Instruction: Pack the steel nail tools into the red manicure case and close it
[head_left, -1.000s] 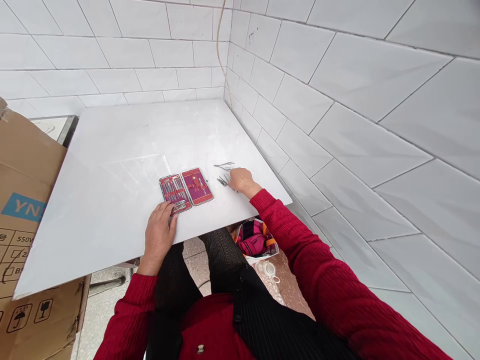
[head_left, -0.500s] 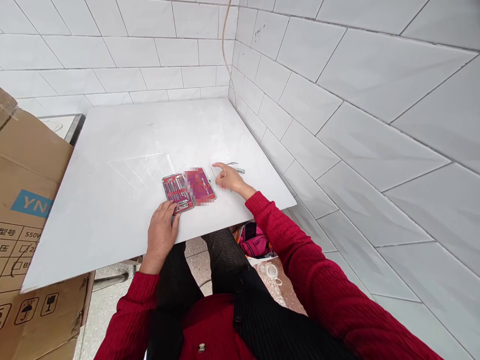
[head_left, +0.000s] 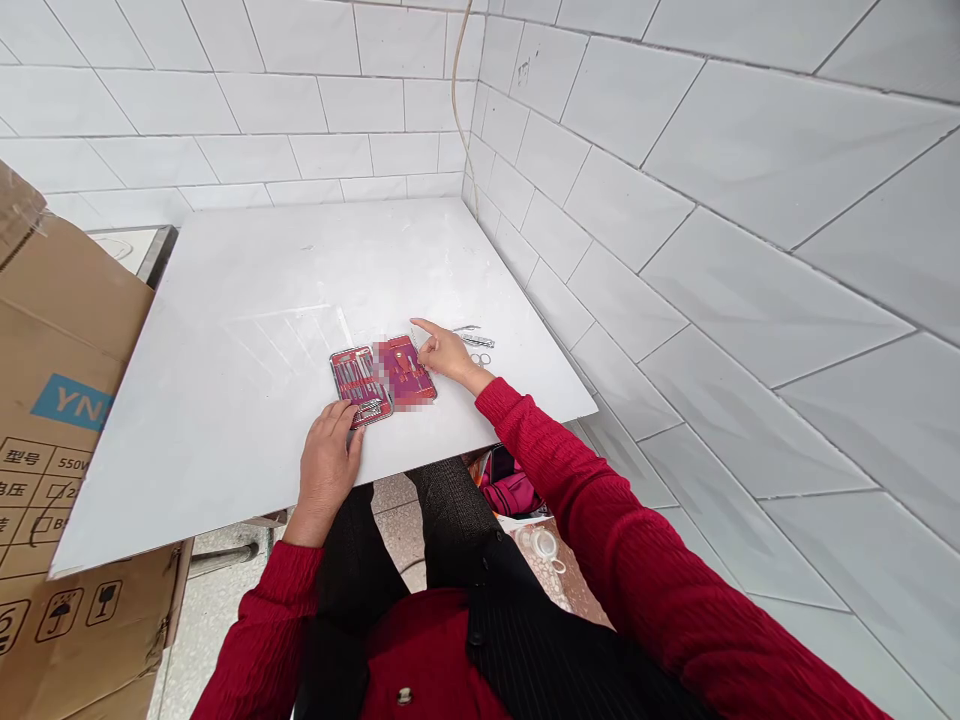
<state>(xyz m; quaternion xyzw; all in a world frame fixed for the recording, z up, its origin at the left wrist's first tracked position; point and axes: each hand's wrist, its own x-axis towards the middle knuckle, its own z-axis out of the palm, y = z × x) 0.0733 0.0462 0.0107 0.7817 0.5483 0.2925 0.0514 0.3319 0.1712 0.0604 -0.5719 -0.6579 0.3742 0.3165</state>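
Note:
A manicure set case (head_left: 406,396) lies unfolded on the white table, with red and purple lining and small metal tools in both halves. My left hand (head_left: 327,452) rests at the near left corner of the case, fingers laid flat over its edge and thumb apart. Over the right edge of the case is my right hand (head_left: 445,356), its index finger stretched out. The thumb and other fingers are drawn together, and whatever may be between them is too small to make out. To the right of that hand lie a nail clipper (head_left: 477,341) and small scissors (head_left: 481,359).
The white table (head_left: 225,420) meets tiled walls at the back and right. A cardboard box (head_left: 67,330) stands against its left side. Below the near edge are a pink bag (head_left: 511,490) and a white round lid (head_left: 544,543). A cable (head_left: 454,90) hangs in the corner.
My right hand has moved left, onto the right edge of the case. The scissors on the table now show beside it. My left hand stays at the case corner; the view has shifted slightly.

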